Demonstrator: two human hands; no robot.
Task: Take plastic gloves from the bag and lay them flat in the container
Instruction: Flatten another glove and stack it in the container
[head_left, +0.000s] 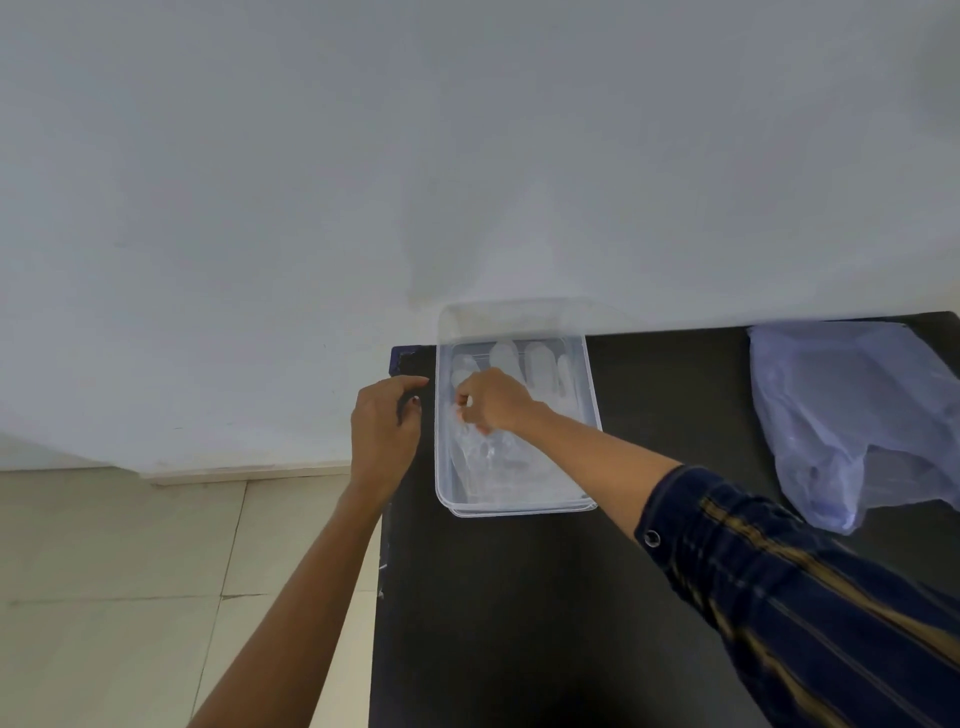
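Observation:
A clear plastic container (589, 415) lies on the black table, its far end against the white wall. Transparent plastic gloves (524, 364) lie flat inside it, fingers pointing away from me. My right hand (493, 400) is inside the container, fingertips pinched on the glove plastic near its left side. My left hand (384, 426) hovers just left of the container's left wall, fingers curled and apart, holding nothing. A pale bluish plastic bag (852, 415) lies crumpled at the right of the table.
The black table (519, 597) ends at its left edge near my left forearm, with beige floor tiles (130, 571) below. A white wall (467, 156) rises directly behind the table.

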